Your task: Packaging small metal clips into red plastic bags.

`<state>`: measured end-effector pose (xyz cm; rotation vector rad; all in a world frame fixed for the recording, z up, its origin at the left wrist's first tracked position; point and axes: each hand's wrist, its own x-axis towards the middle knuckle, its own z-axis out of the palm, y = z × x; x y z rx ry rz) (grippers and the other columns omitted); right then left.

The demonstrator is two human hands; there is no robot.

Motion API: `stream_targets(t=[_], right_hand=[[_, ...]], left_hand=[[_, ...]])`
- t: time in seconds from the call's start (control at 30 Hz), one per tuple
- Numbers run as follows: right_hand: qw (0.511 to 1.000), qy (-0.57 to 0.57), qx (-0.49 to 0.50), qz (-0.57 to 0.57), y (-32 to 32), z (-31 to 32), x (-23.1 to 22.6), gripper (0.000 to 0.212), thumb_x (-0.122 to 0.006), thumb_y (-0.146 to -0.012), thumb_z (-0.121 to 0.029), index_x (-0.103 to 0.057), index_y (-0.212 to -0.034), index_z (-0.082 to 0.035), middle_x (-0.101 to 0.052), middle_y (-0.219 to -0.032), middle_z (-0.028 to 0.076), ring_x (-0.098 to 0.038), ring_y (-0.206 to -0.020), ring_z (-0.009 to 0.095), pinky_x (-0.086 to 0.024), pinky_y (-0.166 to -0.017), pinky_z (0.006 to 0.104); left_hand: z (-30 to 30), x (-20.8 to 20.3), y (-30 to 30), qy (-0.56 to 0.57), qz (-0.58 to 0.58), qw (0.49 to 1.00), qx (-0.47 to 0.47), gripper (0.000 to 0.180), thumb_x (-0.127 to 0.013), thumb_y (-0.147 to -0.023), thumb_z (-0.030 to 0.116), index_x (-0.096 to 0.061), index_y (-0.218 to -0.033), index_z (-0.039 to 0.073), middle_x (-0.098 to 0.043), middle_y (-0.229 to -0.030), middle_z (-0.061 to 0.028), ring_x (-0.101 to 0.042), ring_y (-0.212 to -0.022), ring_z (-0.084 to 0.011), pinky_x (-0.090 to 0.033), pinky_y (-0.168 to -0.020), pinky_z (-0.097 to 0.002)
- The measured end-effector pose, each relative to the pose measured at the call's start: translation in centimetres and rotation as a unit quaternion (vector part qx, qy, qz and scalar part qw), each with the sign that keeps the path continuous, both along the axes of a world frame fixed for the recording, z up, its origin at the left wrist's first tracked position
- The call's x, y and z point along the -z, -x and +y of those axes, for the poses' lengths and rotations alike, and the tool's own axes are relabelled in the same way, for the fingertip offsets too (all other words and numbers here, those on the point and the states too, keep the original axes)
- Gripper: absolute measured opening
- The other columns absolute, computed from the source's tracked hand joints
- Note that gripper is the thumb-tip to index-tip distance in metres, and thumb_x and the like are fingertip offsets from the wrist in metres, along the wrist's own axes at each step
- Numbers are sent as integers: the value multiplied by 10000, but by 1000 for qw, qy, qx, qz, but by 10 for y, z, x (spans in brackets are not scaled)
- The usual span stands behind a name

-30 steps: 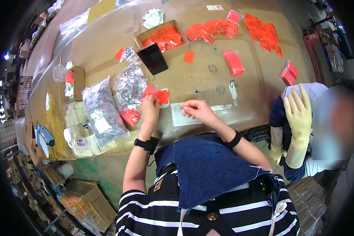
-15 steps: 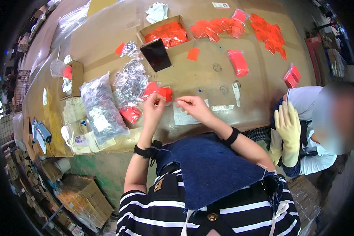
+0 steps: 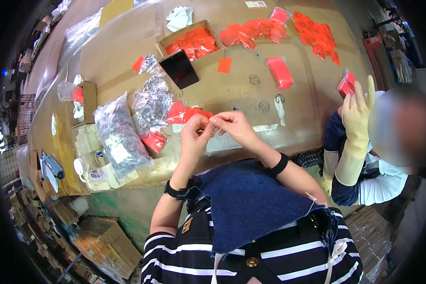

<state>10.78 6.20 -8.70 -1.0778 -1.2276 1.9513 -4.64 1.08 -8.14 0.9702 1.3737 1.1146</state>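
My left hand (image 3: 194,137) and my right hand (image 3: 235,128) meet at the fingertips above the near edge of the table. Both are closed in a pinch, and whatever lies between the fingers is too small to make out. Just beyond them are red packets (image 3: 179,112), partly covered by my left hand. A heap of small shiny metal pieces (image 3: 152,106) lies to the left of these, with another red packet (image 3: 154,141) at its near end. A white printed sheet (image 3: 225,142) lies partly under my right hand and forearm.
A bulging clear bag (image 3: 123,137) lies on the left. Beyond my hands, a dark tablet (image 3: 181,70) leans against a cardboard box (image 3: 215,56) of red packets. Loose red packets (image 3: 312,35) lie at the far right. A person in pale gloves (image 3: 357,113) is close on my right.
My hands, apart before, have come together at the fingertips. The person on the right has raised a gloved hand with fingers pointing up. The whole view has shifted slightly.
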Motion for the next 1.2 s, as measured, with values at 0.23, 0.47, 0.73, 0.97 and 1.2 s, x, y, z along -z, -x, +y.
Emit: stream_targets(t=[0.23,0.47,0.73,0.97,1.2], right_hand=[[996,-79,-8,-41,-10,-3,0,261,-598,-939,-228,-705,-910,8,-679,-740,19,-585,-666,70,-483,-616,250],[979,-143,34,-140,-13,-6,-28,231,-600,-902,-214,-694,-888,-3,-671,-744,114,-605,-639,124,-463,-591,293],[950,-264,32,-162,-11,-8,-47,188,-620,-856,-176,-668,-804,-3,-601,-681,170,-591,-617,301,-453,-573,361],[939,-268,52,-208,-10,-10,-42,188,-644,-835,-166,-647,-762,7,-564,-645,167,-556,-567,285,-427,-544,375],[970,-155,49,-183,-11,-12,-25,167,-621,-863,-132,-700,-928,0,-656,-727,81,-599,-668,80,-488,-560,281]], left_hand=[[-2,-19,-6,38,-69,997,2,67,-590,-927,57,-589,-904,-5,-636,-821,-54,-650,-719,-130,-568,-656,-274],[-4,-30,-16,28,25,999,-21,80,-595,-930,64,-600,-923,-16,-652,-855,-52,-663,-739,-129,-575,-665,-264],[-5,-33,-15,-24,156,987,16,74,-630,-883,43,-581,-876,-12,-644,-815,-43,-645,-719,-108,-544,-638,-257],[-5,-42,-24,-160,384,909,-19,77,-640,-800,-13,-570,-829,0,-579,-733,-110,-637,-644,-200,-513,-588,-311],[-3,-38,-25,-174,326,924,-102,121,-661,-767,-12,-565,-832,23,-574,-750,-112,-604,-635,-254,-494,-581,-326]])
